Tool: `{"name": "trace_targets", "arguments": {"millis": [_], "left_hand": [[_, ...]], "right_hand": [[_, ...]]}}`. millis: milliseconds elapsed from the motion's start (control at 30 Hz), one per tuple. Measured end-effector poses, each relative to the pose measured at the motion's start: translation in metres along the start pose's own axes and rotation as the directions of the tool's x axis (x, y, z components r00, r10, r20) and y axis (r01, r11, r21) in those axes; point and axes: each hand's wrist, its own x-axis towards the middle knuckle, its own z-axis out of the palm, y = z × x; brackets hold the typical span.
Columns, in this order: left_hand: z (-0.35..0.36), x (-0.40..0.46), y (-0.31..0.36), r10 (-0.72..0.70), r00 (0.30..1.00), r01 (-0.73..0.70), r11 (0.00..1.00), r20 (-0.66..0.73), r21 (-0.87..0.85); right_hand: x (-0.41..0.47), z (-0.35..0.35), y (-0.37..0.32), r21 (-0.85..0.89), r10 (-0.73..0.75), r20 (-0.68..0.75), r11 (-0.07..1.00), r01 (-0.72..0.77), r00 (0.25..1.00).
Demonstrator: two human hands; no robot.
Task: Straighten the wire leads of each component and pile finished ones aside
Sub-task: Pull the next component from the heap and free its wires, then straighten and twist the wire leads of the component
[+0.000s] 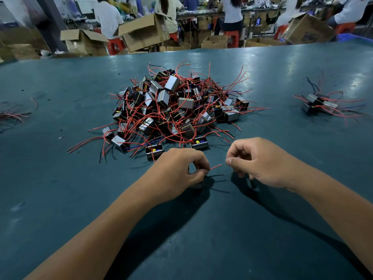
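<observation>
My left hand grips one component low on the green desk, fingers curled round it; the body is mostly hidden under the hand. A red lead and a black lead run from it toward my right hand. Right fingers are curled, thumb and forefinger pinched together at the black lead's thin bare end. The unsorted heap lies just beyond both hands. A small pile sits far right, well apart. Loose red wires at left edge.
</observation>
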Motion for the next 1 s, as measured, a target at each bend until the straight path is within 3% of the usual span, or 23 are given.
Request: {"name": "trace_targets", "arguments": {"millis": [233,433,567,800,900,1000], "left_hand": [[-0.002,0.0,-0.003,-0.017,1.0,0.017,0.999,0.011,0.029],[-0.004,0.0,-0.004,-0.018,1.0,0.018,0.999,0.004,0.035],[-0.003,0.0,-0.005,-0.008,1.0,0.009,0.999,-0.007,0.045],[-0.004,0.0,-0.006,-0.012,1.0,0.012,0.999,-0.008,0.033],[-0.005,-0.001,-0.007,-0.023,1.0,0.023,0.999,-0.013,0.038],[-0.009,-0.002,-0.009,-0.035,0.999,0.037,0.997,-0.027,0.062]], "right_hand": [[0.001,-0.005,0.001,0.006,0.005,-0.052,1.0,-0.004,0.999],[-0.006,-0.004,-0.005,0.031,-0.103,0.116,0.994,0.1,0.988],[-0.005,-0.001,-0.006,-0.051,-0.152,0.117,0.986,0.159,0.981],[-0.004,-0.003,-0.003,-0.063,-0.125,0.113,0.989,0.132,0.986],[-0.002,-0.009,0.001,-0.077,-0.1,0.019,0.992,0.101,0.995],[0.002,-0.009,0.009,-0.115,-0.103,-0.244,0.99,0.077,0.964]]}}
